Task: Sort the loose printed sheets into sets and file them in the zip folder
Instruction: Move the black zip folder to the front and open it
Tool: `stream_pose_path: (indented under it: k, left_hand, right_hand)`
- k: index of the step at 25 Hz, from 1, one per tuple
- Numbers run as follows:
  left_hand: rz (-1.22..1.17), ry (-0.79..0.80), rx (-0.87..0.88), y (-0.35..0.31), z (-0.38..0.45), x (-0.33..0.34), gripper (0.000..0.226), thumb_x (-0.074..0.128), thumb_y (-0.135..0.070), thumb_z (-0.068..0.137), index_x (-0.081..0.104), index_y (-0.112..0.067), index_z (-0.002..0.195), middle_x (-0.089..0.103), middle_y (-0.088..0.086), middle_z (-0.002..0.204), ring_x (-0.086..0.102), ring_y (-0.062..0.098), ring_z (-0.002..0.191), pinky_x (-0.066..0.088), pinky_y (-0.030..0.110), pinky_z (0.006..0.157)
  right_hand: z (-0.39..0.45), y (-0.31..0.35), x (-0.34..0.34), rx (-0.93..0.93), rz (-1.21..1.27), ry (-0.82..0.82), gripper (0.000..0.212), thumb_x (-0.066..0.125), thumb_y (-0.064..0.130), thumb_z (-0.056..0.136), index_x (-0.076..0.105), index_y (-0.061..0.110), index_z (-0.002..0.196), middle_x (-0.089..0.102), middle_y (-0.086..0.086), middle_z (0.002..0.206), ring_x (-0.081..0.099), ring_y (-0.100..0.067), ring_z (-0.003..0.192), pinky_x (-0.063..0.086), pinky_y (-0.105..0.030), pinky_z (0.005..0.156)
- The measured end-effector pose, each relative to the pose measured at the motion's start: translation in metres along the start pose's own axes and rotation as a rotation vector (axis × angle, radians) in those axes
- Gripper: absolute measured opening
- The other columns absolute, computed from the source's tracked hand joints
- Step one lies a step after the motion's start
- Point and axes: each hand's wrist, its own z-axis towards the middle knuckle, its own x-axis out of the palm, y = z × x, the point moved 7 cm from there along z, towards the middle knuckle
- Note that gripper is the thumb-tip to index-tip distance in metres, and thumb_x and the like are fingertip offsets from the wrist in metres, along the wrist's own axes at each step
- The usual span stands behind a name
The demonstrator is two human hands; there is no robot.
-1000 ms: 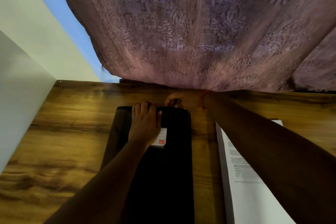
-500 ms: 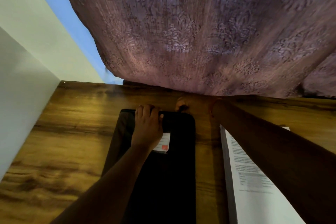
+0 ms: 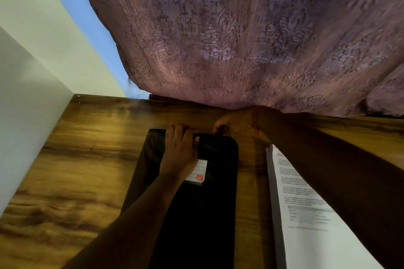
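Observation:
A black zip folder [image 3: 196, 214] lies lengthwise on the wooden table [image 3: 76, 170], with a small white label [image 3: 197, 173] on its cover. My left hand [image 3: 180, 150] rests flat on the folder's far end, fingertips at the far edge and palm partly over the label. At the folder's far edge near the right corner, my right hand [image 3: 234, 122] pinches something small and dark, apparently the zip pull. A thick stack of printed sheets [image 3: 306, 214] lies to the right of the folder, partly hidden under my right forearm.
A purple patterned curtain [image 3: 240, 39] hangs down to the table's far edge just behind my right hand. A white panel [image 3: 26, 116] bounds the table on the left. Bare wood shows between this panel and the folder.
Both hands keep their places on the folder. Only the view has shifted slightly.

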Motion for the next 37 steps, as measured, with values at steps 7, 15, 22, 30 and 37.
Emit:
stream_pose_path:
  k: [7,15,22,30,37]
  left_hand:
    - [-0.022,0.010,-0.004,0.000,0.001,-0.001,0.019,0.050,-0.021,0.099,0.056,-0.011,0.113,0.047,0.010,0.126,0.030,0.026,0.126,0.031,0.057,0.112]
    - [0.002,-0.027,0.015,-0.003,0.000,-0.002,0.016,0.056,-0.017,0.096,0.058,-0.010,0.110,0.050,0.013,0.121,0.030,0.026,0.122,0.034,0.058,0.110]
    - [0.026,-0.025,0.035,-0.003,0.000,-0.001,0.016,0.053,-0.019,0.098,0.057,-0.011,0.112,0.049,0.011,0.123,0.032,0.026,0.125,0.026,0.051,0.116]
    - [0.049,-0.021,0.039,-0.003,0.001,-0.001,0.017,0.053,-0.019,0.098,0.058,-0.012,0.112,0.050,0.012,0.123,0.030,0.024,0.123,0.026,0.050,0.115]
    - [0.048,0.036,0.018,0.002,0.001,0.003,0.024,0.041,-0.027,0.101,0.056,-0.016,0.117,0.046,0.007,0.128,0.029,0.024,0.129,0.009,0.040,0.118]
  right_hand:
    - [0.001,0.000,0.005,0.097,0.090,0.106,0.026,0.049,0.004,0.095,0.063,0.026,0.099,0.056,0.003,0.097,0.055,-0.019,0.083,0.052,-0.033,0.071]
    - [0.000,0.008,0.006,0.254,0.058,0.273,0.013,0.044,0.013,0.102,0.053,0.016,0.111,0.050,-0.008,0.089,0.052,-0.019,0.073,0.054,-0.036,0.068]
    - [-0.001,0.005,0.012,0.454,0.287,0.303,0.019,0.042,0.007,0.100,0.057,0.008,0.089,0.049,-0.014,0.087,0.051,-0.027,0.071,0.052,-0.046,0.072]
    - [-0.002,0.019,0.006,0.295,0.300,0.223,0.018,0.040,-0.001,0.094,0.052,0.012,0.093,0.049,-0.009,0.090,0.049,-0.019,0.072,0.054,-0.024,0.049]
    - [-0.017,0.006,0.004,0.065,0.488,0.077,0.037,0.047,-0.017,0.088,0.064,0.007,0.110,0.060,-0.004,0.104,0.059,-0.016,0.094,0.053,-0.026,0.080]
